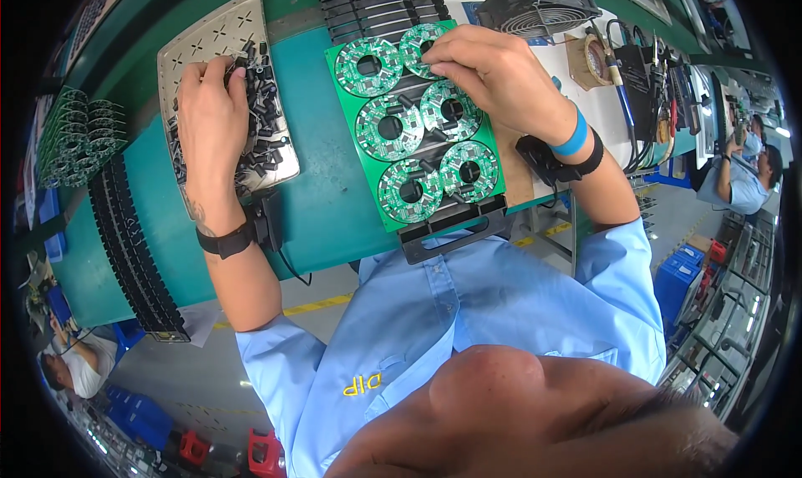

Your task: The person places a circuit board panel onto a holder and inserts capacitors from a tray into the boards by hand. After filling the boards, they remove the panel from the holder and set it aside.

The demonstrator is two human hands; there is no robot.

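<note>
A pale metal tray [219,32] at the left holds a heap of small black cylindrical capacitors [266,102]. My left hand [210,119] reaches into it, thumb and fingers closed on a black capacitor [241,62] at the fingertips. Before me lies a green circuit board panel [344,110] with several ring-shaped boards, set in a black carrier [455,227]. Black capacitors [439,134] lie or stand on some rings. Over the far right ring board [415,45], my right hand [501,77] is pinched, fingertips near its centre hole. Whatever it pinches is hidden.
Green ring boards [82,139] stand stacked at the far left, by a black slotted rack [134,244]. Another black rack [380,6] lies behind the panel. A black fan [535,10] and a soldering iron [622,89] are at the right. Co-workers sit at both sides.
</note>
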